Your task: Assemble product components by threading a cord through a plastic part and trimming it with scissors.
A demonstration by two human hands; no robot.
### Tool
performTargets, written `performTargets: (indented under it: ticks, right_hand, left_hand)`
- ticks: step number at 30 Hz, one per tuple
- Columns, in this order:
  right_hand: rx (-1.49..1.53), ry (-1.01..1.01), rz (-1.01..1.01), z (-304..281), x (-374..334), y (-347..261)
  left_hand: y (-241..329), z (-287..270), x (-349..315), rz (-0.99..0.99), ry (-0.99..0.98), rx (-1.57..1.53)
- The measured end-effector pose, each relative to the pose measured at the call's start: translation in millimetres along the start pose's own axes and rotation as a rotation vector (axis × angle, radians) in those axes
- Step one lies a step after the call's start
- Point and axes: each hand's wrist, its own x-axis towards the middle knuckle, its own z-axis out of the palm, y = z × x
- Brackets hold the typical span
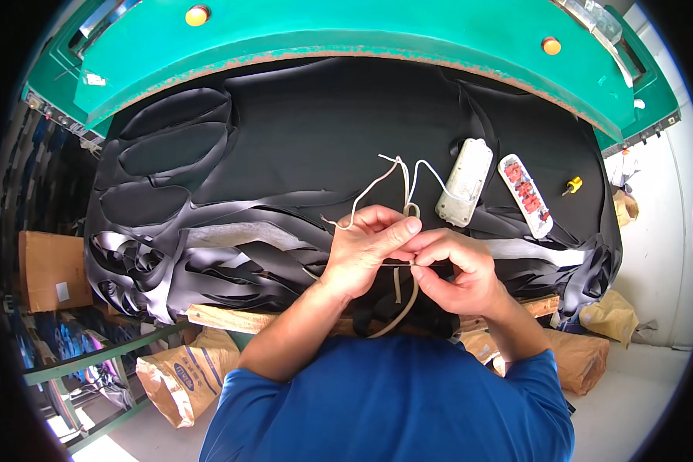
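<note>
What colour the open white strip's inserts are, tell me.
The inserts are red, clearest in head view.

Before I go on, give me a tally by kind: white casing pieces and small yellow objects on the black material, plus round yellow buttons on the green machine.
White casing pieces: 2
Small yellow object: 1
Round yellow buttons: 2
Total: 5

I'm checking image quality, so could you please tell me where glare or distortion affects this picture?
Head view: the green machine bows into an arc; the floor glares near-white at lower left; black strips shine pale; white wires stand out clearly.
</note>
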Motion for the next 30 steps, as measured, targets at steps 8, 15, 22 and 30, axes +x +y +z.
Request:
performTargets:
  ticks: [8, 15, 22, 30]
  right_hand:
    - [0.04, -0.079, -0.033, -4.5, 3.6, -3.9]
    - [0.336, 0.115, 0.166, -29.4, 4.2, 13.2]
    - [0.241, 0.083, 0.23, -34.0, 12.1, 27.4]
    - [0.416, -0.103, 0.122, -33.0, 23.3, 23.5]
  left_hand:
    - [-3.3, -2.2, -1.6, 0.078, -0.005, 0.157]
    - [-8.6, 0.3, -9.6, 0.109, -0.147, 0.08]
    - [-16.5, 0.6, -8.4, 0.083, -0.184, 0.039]
    - [-18.0, 2.2, -6.3, 0.068, -0.173, 0.112]
